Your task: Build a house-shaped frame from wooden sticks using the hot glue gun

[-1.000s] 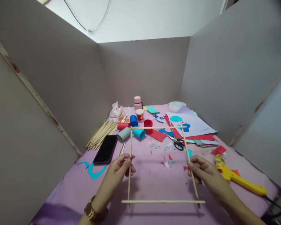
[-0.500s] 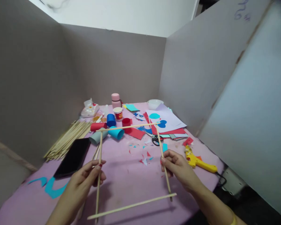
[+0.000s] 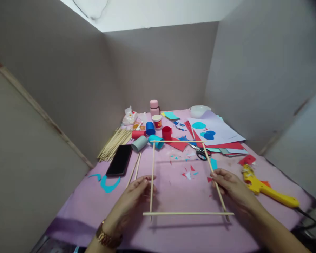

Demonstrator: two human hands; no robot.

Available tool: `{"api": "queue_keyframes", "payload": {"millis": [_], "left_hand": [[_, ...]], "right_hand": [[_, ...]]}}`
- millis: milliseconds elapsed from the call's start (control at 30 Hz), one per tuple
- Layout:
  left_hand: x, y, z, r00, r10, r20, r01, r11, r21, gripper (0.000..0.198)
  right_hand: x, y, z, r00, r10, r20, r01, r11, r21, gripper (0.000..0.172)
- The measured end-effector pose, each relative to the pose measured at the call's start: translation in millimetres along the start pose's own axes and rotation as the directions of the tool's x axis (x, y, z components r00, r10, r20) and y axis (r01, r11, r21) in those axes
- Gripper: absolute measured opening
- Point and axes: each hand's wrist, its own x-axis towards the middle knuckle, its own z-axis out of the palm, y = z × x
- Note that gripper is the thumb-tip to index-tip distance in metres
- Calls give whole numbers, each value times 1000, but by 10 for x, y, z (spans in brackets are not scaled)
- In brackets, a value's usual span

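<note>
A square frame of thin wooden sticks [image 3: 188,213] is held just above the pink tabletop, its shadow falling beneath it. The ends of the sticks overlap and stick out at the corners. My left hand [image 3: 139,191], with a watch at the wrist, pinches the left side stick between thumb and fingers. On the opposite side, my right hand [image 3: 228,182] grips the right side stick around its middle. Small red, white and blue paper scraps [image 3: 189,172] lie on the cloth seen through the frame. Two loose sticks [image 3: 135,168] rest beside my left hand.
A yellow glue gun [image 3: 270,193] with a cord lies at right. Black-handled scissors [image 3: 202,154] are behind the frame. A phone [image 3: 119,160] and a bundle of sticks [image 3: 116,144] sit left. Paper tubes [image 3: 140,143], a cup [image 3: 157,122] and a pink bottle [image 3: 154,108] stand farther back.
The view has swung left, so the table things appear farther right. The frame has levelled, its near stick now running straight across. Both hands keep hold of its side sticks.
</note>
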Motion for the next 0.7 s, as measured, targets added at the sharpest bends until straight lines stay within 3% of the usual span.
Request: {"api": "queue_keyframes", "payload": {"millis": [233,700], "left_hand": [[-163,-198,35,991,-72,115,85,990,-113,42],[-213,-193,24,982,-148,114,172,954,-248,46]], "right_hand": [[16,58,-27,998,42,-53,-40,998,44,36],[48,61,-24,998,60,-17,-59,996,65,43]]}}
